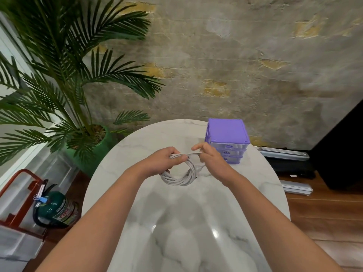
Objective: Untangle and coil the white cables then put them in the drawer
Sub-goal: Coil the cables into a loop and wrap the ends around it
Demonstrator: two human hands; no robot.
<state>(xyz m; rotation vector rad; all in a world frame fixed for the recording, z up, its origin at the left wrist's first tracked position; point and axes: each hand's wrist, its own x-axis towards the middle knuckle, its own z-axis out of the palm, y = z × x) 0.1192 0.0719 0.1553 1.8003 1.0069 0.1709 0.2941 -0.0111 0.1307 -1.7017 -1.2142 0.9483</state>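
White cable coil (181, 174) hangs below both hands' grip.

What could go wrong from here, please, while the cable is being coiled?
The coil is held only at its top by the left hand and right hand; a loose grip could let the loops spring apart. The drawer unit looks closed, so freeing a hand may loosen the coil.

A single wide-angle head camera looks forward and steeply down from above the near edge of the table (137, 146), close over both forearms, facing the wall (235, 55) beyond, with floor (324, 213) showing at either side.
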